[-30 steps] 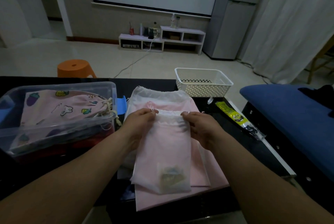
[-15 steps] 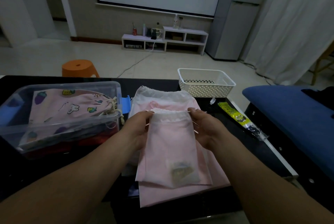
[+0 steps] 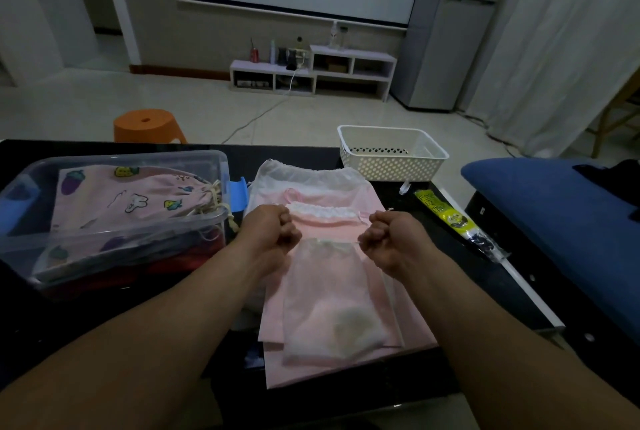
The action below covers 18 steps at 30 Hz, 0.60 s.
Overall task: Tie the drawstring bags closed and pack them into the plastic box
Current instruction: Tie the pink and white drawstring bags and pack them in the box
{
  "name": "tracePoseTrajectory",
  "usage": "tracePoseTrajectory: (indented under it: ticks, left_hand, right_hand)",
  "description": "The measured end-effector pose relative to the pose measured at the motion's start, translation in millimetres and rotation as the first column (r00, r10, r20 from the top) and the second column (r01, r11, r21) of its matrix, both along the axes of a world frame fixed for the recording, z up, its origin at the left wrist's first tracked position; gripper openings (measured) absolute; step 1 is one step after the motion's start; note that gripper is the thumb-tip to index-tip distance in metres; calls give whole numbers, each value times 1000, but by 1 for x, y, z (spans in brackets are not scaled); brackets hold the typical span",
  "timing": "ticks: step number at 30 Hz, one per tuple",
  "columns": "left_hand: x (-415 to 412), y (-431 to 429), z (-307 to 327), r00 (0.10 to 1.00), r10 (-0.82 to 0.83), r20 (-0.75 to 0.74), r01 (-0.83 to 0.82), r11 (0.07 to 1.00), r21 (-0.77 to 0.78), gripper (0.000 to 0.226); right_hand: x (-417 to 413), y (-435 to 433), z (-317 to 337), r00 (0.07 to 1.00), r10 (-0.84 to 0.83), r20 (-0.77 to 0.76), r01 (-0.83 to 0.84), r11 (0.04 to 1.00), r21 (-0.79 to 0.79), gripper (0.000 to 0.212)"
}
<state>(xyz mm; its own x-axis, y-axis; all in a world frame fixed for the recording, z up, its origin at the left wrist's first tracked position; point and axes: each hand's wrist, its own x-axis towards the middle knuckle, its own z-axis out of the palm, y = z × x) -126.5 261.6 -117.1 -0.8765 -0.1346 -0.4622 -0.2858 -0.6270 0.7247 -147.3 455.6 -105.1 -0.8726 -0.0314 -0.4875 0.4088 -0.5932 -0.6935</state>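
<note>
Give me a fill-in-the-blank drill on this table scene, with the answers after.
The printed bag lies ____ the plastic box.
The left hand and right hand grip drawstrings of the sheer bag, lying on bigger bags coloured ____.
The stool on the floor is ____.
The white basket stands to the ____ of the box.
Missing words: inside; pink; orange; right.

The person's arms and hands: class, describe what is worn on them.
Both forearms are bare, with no sleeve in view. The left hand and right hand wear no gloves; no ring, watch or bracelet shows.
</note>
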Motion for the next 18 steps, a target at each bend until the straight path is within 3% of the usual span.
tracePoseTrajectory:
  ticks: [2,4,9,13,16,18]
  left_hand:
    - [5,2,2,991,-124,-46,108,961,-256,22]
    - [8,2,7,968,-234,-91,161,858,-488,17]
    - [2,4,22,889,-421,-178,171,667,-725,17]
    - [0,16,27,816,-546,-190,231,609,-759,14]
    - [-1,22,24,814,-539,-217,242,654,-716,17]
    - [-2,23,23,845,-484,-225,238,719,-653,19]
  right_hand:
    - [2,-1,-1,1000,26,-15,-24,993,113,27]
    - [4,-1,3,995,74,-70,-53,965,258,24]
    - [7,-3,27,914,313,-257,-85,768,634,18]
    - [11,-15,42,831,433,-350,-18,650,760,18]
    - [9,-23,40,816,459,-350,-50,660,749,20]
    - [7,-23,36,861,400,-312,-46,673,738,20]
